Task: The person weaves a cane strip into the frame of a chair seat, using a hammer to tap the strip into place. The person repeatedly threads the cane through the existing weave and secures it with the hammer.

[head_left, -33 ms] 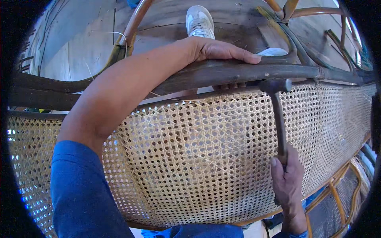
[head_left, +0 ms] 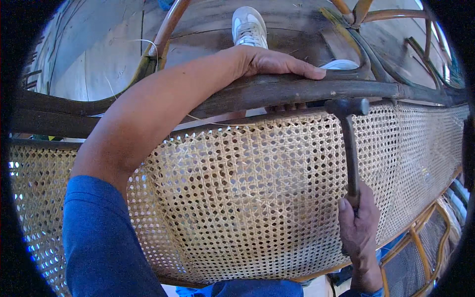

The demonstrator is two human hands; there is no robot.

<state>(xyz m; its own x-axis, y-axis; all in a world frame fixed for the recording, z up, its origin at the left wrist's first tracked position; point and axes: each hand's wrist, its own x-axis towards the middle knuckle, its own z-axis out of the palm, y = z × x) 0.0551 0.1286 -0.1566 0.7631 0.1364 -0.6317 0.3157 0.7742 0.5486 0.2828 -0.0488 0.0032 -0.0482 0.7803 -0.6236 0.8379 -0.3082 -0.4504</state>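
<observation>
My right hand [head_left: 359,222] is closed around the handle of a hammer [head_left: 351,153], thumb lying along it. The hammer's dark metal head is just below a dark rattan pole [head_left: 297,92], in front of the upper edge of a woven cane panel [head_left: 247,198]. My left arm reaches across the panel, and my left hand [head_left: 277,64] grips the pole from its far side. Its thumb lies along the top, while fingertips show in the gap under the pole. Whether the hammer head touches the pole or the cane, I cannot tell.
Curved rattan frame parts [head_left: 361,44] stand at the far right, and another rattan leg [head_left: 166,29] rises at the far left. A white shoe [head_left: 249,27] rests on the wooden floor [head_left: 109,44]. A second cane-backed frame [head_left: 420,252] is at the near right.
The hammer head has shifted very slightly to the right. My left hand keeps its place on the pole.
</observation>
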